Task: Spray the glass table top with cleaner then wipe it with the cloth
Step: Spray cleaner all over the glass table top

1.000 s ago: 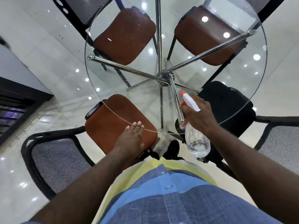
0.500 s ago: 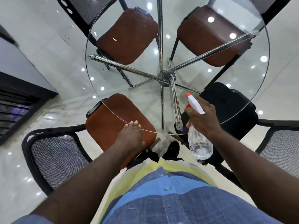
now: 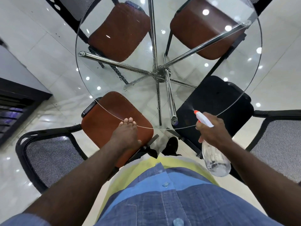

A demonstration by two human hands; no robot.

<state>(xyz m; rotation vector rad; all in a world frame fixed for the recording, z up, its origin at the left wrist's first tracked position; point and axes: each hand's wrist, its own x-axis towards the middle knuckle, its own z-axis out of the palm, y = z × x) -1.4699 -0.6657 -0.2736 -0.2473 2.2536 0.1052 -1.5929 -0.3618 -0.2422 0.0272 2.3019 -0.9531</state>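
Observation:
A round glass table top (image 3: 101, 74) on chrome legs fills the upper middle of the head view. My right hand (image 3: 213, 132) grips a clear spray bottle (image 3: 215, 160) with a white head and orange nozzle, held over the near right rim and pointing up-left; a faint mist shows at the nozzle. My left hand (image 3: 126, 132) rests flat on the near edge of the glass, fingers together, holding nothing. Fine droplets speckle the glass near the centre. No cloth is visible.
Brown-seated chairs (image 3: 120, 31) stand under the table at far left, far right and near left, and a black-seated chair (image 3: 216, 98) at near right. Mesh chair backs (image 3: 53, 159) flank me on both sides. A dark cabinet (image 3: 16, 101) stands at the left on the glossy tiled floor.
My right hand has moved the spray bottle rightward along the near rim. The left hand has stayed on the table edge.

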